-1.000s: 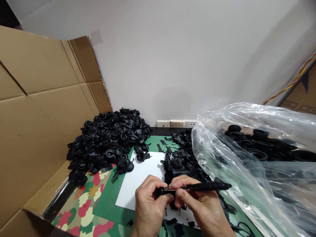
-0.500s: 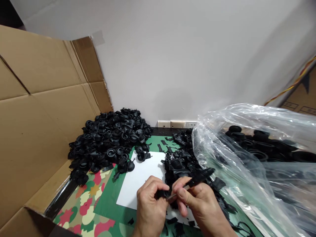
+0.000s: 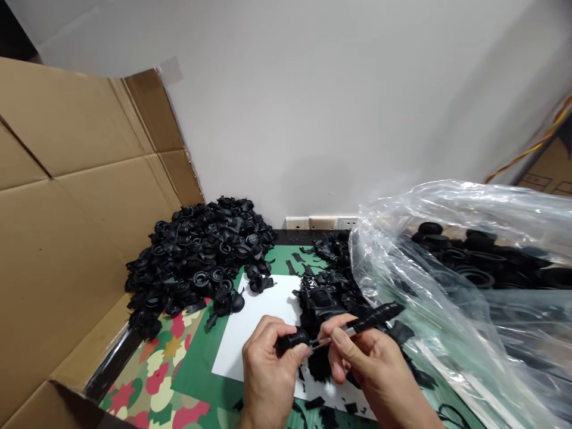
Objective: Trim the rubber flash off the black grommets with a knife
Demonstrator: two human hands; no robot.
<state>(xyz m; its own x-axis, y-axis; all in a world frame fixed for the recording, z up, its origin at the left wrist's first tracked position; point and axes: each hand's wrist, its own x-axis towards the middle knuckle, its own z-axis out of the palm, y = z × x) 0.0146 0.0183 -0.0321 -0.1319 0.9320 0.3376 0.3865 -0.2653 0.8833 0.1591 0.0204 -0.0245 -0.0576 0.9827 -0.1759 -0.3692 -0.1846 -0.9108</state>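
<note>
Between the thumb and fingers of my left hand (image 3: 270,366) is a small round black rubber part (image 3: 292,339), partly hidden by the fingers. My right hand (image 3: 364,351) is closed around a slim knife-like tool (image 3: 375,317) with a black-wrapped handle and a thin metal end. The metal end points left and lies close to the rubber part; whether it touches cannot be made out. Under both hands is a white sheet (image 3: 243,333) strewn with black scraps (image 3: 315,403). Just beyond my right hand lies a heap of black rubber pieces (image 3: 324,295).
A large pile of ribbed black rubber parts (image 3: 201,256) stands at the left against a cardboard box (image 3: 89,238). On the right, a clear plastic bag (image 3: 379,250) holds more black rubber parts (image 3: 478,256). Wall sockets (image 3: 322,223) are behind the green mat (image 3: 192,369).
My right hand has shifted right with the tool, baring more of its metal end. The black part in my left hand now shows more and sits slightly higher.
</note>
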